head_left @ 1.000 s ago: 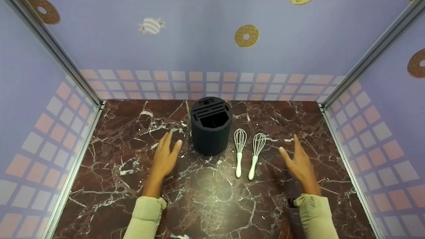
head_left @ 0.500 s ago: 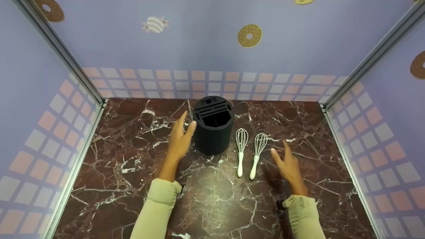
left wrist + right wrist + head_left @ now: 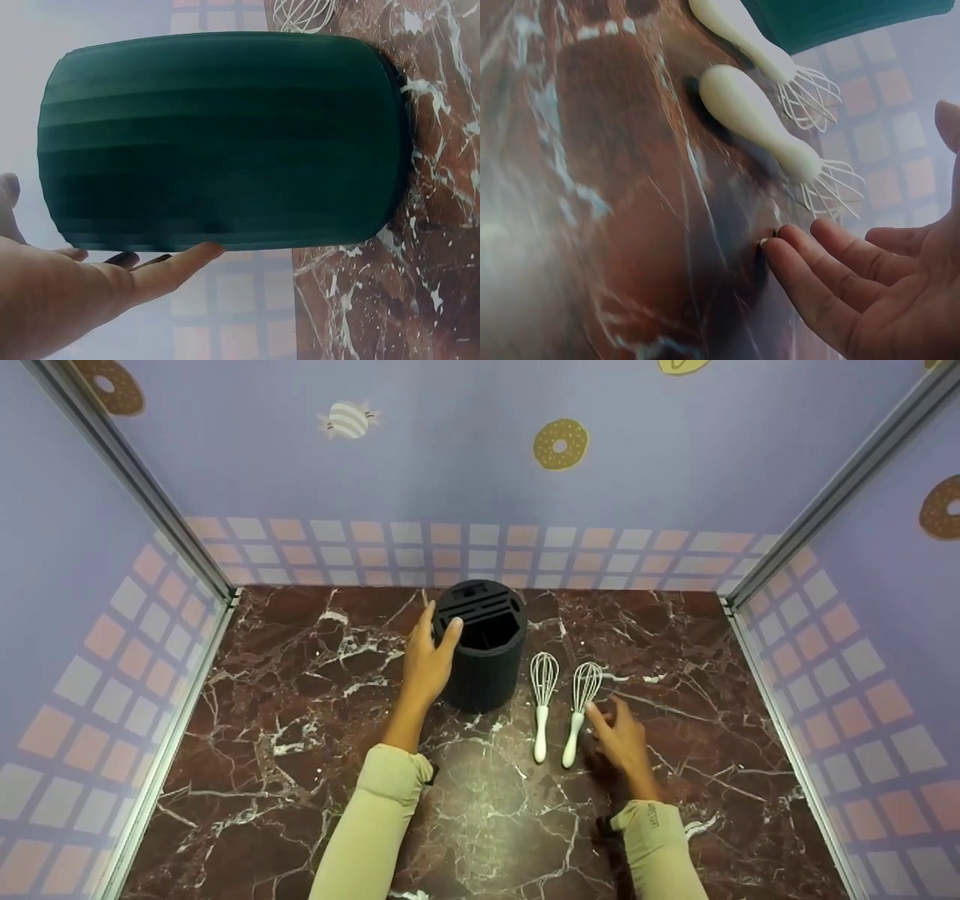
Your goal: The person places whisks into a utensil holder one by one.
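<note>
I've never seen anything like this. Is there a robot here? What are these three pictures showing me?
No robot: these are a person's bare hands. The widest picture comes from a camera on the person's head, looking down; the others come from cameras on each wrist. On the marbled table stands a dark round holder with slots on top. Beside it lie one whisk and a second whisk, both with pale handles. The left hand is at the holder's side, though firm contact is hard to judge. The right hand is next to the second whisk. Neither hand has lifted anything.
</note>
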Available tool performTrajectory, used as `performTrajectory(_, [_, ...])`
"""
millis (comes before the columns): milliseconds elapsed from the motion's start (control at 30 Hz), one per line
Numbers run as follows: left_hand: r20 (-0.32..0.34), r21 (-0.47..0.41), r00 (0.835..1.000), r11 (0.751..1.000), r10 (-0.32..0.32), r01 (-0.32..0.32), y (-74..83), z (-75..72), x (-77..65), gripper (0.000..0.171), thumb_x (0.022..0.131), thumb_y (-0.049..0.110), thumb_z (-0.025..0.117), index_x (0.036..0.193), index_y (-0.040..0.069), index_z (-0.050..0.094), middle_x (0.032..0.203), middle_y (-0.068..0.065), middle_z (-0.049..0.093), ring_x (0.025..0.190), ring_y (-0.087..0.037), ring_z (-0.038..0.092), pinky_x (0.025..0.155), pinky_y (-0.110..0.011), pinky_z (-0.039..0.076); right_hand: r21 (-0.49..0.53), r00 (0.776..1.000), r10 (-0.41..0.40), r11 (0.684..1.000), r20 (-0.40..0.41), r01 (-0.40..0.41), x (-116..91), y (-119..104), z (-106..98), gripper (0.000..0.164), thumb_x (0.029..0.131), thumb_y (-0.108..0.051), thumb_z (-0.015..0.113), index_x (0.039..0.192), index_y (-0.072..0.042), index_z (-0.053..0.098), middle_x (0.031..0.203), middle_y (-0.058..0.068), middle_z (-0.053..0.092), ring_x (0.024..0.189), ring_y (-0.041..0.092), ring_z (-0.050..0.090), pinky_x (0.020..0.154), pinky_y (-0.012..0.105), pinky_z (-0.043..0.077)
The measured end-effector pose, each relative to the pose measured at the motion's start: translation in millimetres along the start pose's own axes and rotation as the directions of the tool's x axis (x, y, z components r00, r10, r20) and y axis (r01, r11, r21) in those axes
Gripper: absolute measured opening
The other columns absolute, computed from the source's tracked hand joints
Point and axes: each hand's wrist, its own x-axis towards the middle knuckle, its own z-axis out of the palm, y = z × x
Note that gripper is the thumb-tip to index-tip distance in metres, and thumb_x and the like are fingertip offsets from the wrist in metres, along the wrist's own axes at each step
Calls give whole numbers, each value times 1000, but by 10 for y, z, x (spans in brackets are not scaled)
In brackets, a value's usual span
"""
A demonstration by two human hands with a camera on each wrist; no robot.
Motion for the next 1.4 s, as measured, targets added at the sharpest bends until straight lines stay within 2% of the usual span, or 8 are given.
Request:
performTrajectory(133, [-16, 12, 1000, 1000, -14, 14, -36, 34, 16, 71, 103, 57, 48, 163, 28, 26, 168, -10, 28, 153, -37, 28, 121, -61, 26, 65, 998, 51, 996, 37, -53, -3, -17, 98, 85, 92, -63, 65, 149, -4, 45, 115, 23, 71, 80, 27, 74, 56, 34, 60])
performTrajectory(333, [-20, -3, 1000, 1000, -16, 16, -67, 70, 26, 61, 106, 43, 47, 162, 31, 26, 168, -9, 27, 153, -36, 29, 120, -60, 27, -40, 998, 51, 998, 38, -50, 39, -25, 196, 78, 87, -61, 73, 138, -4, 56, 101, 15, 75, 71, 18, 71, 58, 26, 54])
performTrajectory(500, [-4, -18, 1000, 1000, -3, 3, -96, 84, 37, 60, 107, 46, 45, 162, 34, 24, 169, -6, 24, 154, -35, 27, 121, -59, 27, -117, 1000, 22, 993, 19, -20, 61, -30, 225, 69, 84, -47, 82, 131, -2, 60, 92, 11, 77, 70, 16, 68, 65, 27, 51])
performTrajectory(800, [1, -51, 1000, 998, -29, 29, -127, 89, 43, 61, 106, 51, 46, 161, 40, 23, 170, -4, 23, 155, -35, 27, 119, -62, 28, -59, 999, 39, 997, 0, -39, 64, -29, 300, 55, 77, -19, 89, 120, 4, 62, 85, 15, 77, 57, 12, 66, 51, 24, 54])
performTrajectory(967, [-15, -49, 999, 998, -29, 28, -130, 104, 47, 60, 106, 48, 47, 160, 38, 25, 169, -6, 26, 153, -35, 29, 120, -61, 28, -100, 999, 37, 994, -36, -40, 60, -33, 299, 47, 76, -17, 89, 113, 3, 67, 83, 12, 77, 63, 16, 68, 57, 25, 55])
performTrajectory(1200, [-18, -66, 999, 997, -28, 27, -126, 106, 55, 60, 105, 48, 48, 160, 37, 26, 169, -5, 26, 154, -34, 28, 120, -60, 28, 44, 994, 107, 993, 12, -108, 67, -28, 286, 42, 78, -12, 86, 111, 4, 65, 84, 13, 75, 56, 13, 66, 50, 28, 57])
performTrajectory(1333, [-14, -69, 1000, 997, -28, 27, -129, 111, 51, 61, 105, 49, 47, 161, 37, 25, 169, -5, 25, 154, -35, 28, 120, -60, 28, 80, 992, 127, 988, 17, -128, 63, -29, 281, 39, 79, -12, 84, 111, 3, 65, 86, 11, 74, 62, 8, 63, 55, 26, 57])
performTrajectory(1400, [-16, -72, 1000, 997, -25, 24, -131, 117, 46, 61, 105, 49, 47, 161, 37, 25, 169, -5, 25, 154, -35, 28, 120, -61, 27, 145, 987, 152, 977, 47, -157, 57, -32, 279, 40, 82, -10, 82, 115, 3, 63, 90, 11, 73, 65, 9, 64, 58, 28, 59])
